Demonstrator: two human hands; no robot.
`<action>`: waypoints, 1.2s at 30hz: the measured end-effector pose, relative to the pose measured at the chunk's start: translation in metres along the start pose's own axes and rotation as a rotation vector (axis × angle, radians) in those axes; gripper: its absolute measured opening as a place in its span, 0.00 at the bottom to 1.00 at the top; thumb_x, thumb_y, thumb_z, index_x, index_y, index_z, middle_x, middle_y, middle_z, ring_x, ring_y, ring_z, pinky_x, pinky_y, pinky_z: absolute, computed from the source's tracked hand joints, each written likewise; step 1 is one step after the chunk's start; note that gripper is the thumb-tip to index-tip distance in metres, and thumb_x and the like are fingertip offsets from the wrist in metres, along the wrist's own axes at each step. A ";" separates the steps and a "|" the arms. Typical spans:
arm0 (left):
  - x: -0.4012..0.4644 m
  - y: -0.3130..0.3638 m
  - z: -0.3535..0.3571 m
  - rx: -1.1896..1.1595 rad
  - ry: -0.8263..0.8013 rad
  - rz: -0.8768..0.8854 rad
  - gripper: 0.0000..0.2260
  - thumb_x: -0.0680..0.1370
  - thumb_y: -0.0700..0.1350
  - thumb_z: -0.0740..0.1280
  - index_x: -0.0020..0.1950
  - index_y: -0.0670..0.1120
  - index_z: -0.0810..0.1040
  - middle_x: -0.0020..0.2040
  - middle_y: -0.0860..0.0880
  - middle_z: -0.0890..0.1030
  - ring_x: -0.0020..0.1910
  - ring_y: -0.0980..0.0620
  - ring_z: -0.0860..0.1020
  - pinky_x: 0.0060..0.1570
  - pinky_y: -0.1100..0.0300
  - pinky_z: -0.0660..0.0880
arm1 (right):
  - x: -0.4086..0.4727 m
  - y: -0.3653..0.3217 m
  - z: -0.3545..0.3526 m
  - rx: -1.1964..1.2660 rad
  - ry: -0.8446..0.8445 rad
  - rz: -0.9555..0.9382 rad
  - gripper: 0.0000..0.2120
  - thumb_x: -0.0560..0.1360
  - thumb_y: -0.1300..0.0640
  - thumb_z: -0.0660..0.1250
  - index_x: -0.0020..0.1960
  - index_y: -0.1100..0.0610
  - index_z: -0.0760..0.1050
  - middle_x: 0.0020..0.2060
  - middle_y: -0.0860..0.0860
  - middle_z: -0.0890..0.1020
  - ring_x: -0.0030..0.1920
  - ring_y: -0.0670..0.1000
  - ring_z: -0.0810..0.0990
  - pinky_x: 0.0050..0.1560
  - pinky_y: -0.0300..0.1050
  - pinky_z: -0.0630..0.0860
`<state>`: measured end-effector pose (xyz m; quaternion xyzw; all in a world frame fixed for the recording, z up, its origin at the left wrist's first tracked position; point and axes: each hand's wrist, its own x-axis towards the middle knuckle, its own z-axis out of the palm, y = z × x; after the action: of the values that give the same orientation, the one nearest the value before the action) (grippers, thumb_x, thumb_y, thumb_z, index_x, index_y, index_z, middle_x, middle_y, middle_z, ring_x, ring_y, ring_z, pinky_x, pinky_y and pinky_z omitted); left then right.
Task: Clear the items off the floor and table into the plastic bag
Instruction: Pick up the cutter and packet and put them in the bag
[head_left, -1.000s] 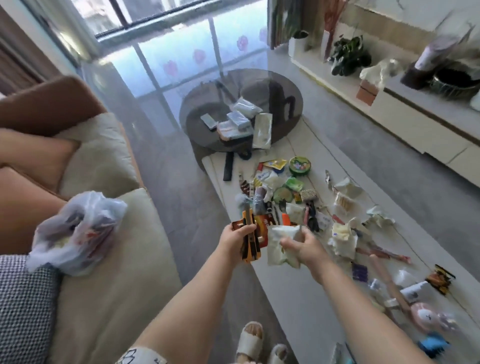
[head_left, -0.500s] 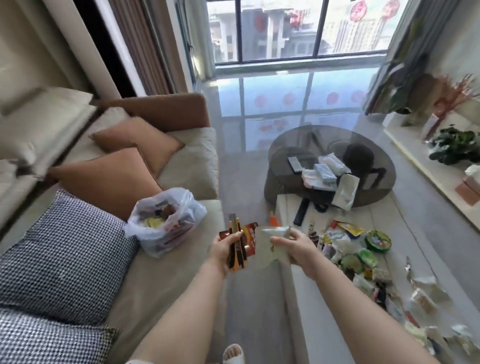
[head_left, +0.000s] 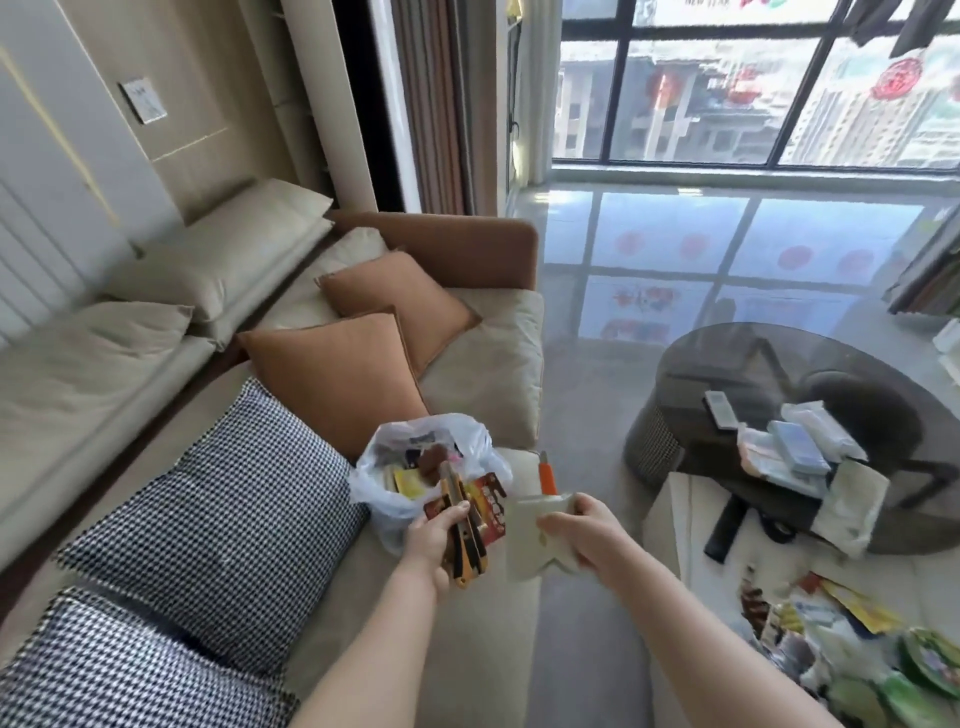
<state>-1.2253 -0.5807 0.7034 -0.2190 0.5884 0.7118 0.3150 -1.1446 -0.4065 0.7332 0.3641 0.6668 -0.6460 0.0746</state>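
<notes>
A clear plastic bag (head_left: 382, 486) with wrappers inside sits open on the beige sofa seat. Just right of its mouth, my left hand (head_left: 431, 535) grips a bundle of yellow utility knives (head_left: 467, 540) and a red snack wrapper (head_left: 488, 501). Beside it, my right hand (head_left: 582, 530) holds a pale white packet (head_left: 527, 540), with an orange-handled tool (head_left: 546, 475) sticking up behind it. More wrappers and green lids (head_left: 852, 660) litter the low white table (head_left: 691, 525) at the lower right.
Two checked cushions (head_left: 218, 525) and two brown cushions (head_left: 343, 374) lie on the sofa (head_left: 493, 364) left of the bag. A round dark glass table (head_left: 753, 374) with a remote and packets stands at right. Grey floor runs between sofa and tables.
The view has swung left from the table to the sofa. Both hands, still holding their items, have moved over to the mouth of the plastic bag.
</notes>
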 end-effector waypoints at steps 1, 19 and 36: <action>0.006 0.005 -0.006 -0.013 0.033 0.004 0.17 0.74 0.40 0.71 0.61 0.38 0.76 0.46 0.39 0.82 0.42 0.41 0.81 0.46 0.46 0.79 | 0.010 -0.004 0.006 -0.007 -0.014 -0.002 0.07 0.71 0.63 0.69 0.46 0.59 0.73 0.41 0.56 0.79 0.37 0.52 0.77 0.28 0.38 0.72; 0.149 0.072 -0.023 -0.196 0.483 -0.026 0.20 0.73 0.40 0.72 0.63 0.43 0.72 0.54 0.40 0.80 0.51 0.40 0.79 0.50 0.48 0.77 | 0.239 -0.075 0.077 -0.310 -0.248 0.053 0.09 0.69 0.59 0.71 0.47 0.54 0.73 0.46 0.57 0.81 0.48 0.57 0.81 0.47 0.53 0.81; 0.350 0.063 -0.058 0.121 0.501 -0.130 0.24 0.75 0.40 0.69 0.68 0.44 0.64 0.60 0.45 0.73 0.53 0.47 0.73 0.53 0.54 0.71 | 0.391 -0.042 0.184 -0.505 -0.192 0.067 0.23 0.74 0.65 0.63 0.66 0.55 0.62 0.39 0.50 0.73 0.36 0.48 0.75 0.31 0.39 0.73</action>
<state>-1.5204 -0.5773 0.4967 -0.4064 0.6744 0.5771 0.2170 -1.5205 -0.4182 0.5157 0.2929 0.7843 -0.4879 0.2470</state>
